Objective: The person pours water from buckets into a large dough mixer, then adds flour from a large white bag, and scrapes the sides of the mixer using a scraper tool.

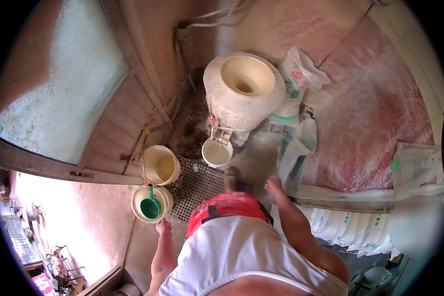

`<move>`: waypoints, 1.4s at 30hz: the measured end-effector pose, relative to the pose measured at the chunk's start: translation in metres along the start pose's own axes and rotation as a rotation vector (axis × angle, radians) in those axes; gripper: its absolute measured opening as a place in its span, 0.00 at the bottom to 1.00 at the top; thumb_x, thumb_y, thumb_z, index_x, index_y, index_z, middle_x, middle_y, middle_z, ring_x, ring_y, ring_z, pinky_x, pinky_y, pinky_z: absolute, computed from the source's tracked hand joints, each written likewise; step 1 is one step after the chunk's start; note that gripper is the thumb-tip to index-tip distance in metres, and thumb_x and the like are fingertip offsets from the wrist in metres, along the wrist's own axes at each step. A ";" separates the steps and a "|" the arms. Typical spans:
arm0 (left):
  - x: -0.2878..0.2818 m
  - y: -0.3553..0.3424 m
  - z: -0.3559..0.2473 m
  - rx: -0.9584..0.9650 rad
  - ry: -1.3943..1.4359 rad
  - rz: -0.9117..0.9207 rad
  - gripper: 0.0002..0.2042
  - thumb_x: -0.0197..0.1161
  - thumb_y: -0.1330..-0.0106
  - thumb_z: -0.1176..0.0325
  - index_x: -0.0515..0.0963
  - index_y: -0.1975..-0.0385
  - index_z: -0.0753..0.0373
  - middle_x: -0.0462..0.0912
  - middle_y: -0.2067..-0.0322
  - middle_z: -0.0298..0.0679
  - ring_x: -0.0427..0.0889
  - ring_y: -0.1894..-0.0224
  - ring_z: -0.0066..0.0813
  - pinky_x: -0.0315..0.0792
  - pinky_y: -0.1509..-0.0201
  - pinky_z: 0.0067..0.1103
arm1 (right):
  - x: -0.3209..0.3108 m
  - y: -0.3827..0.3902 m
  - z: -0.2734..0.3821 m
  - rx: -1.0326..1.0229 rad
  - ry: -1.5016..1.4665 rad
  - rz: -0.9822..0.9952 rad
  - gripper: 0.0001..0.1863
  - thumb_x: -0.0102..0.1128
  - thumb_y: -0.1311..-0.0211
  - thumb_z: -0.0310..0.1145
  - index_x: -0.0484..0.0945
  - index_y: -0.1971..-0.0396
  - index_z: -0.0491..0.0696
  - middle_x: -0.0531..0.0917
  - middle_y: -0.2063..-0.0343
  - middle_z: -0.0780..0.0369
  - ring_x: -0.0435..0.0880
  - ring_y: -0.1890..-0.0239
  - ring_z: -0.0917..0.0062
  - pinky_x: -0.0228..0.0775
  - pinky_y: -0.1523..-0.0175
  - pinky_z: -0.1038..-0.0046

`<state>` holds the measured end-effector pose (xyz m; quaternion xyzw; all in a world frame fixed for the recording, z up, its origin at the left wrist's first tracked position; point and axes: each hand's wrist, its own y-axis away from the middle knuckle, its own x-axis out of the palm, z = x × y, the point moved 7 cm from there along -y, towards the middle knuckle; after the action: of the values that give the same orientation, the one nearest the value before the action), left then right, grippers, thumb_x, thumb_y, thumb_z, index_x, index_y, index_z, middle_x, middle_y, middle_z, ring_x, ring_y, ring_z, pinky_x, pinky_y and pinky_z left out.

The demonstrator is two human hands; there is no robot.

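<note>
My left hand (164,226) hangs low at my side with its fingers loosely apart and nothing seen in it. It is nearest to a white bucket (168,200), in whose mouth a green dipper (151,208) rests. On my other side, my right hand (273,183) hangs forward of my body, fingers slightly bent and holding nothing visible. Ahead stands a big round whitish machine (227,106) with a wide bowl-shaped opening at its top. Under its front outlet sits a smaller white bucket (216,152). Another white bucket (160,166) stands beyond the one with the dipper.
A perforated dark mat (187,182) lies on the floor between the buckets and my feet. White sacks (301,74) lean right of the machine, beside a dusty reddish surface (370,118). Packed white bags (348,227) lie at the right. A wooden-framed partition (118,118) rises at the left.
</note>
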<state>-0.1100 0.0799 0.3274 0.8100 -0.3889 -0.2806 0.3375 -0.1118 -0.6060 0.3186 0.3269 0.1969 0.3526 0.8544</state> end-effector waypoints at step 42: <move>0.269 0.023 -0.068 0.165 -0.842 0.427 0.12 0.58 0.37 0.67 0.75 0.54 0.59 0.74 0.71 0.31 0.71 0.76 0.20 0.62 0.77 0.16 | -0.211 0.157 -0.370 0.506 0.117 -0.491 0.25 0.53 0.56 0.27 0.73 0.52 0.38 0.82 0.66 0.47 0.84 0.72 0.64 0.76 0.66 0.66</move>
<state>0.0742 -0.1292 0.3354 0.5521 -0.6704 -0.4769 0.1352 -0.5379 -0.5209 0.1883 0.4505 0.3993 0.0949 0.7929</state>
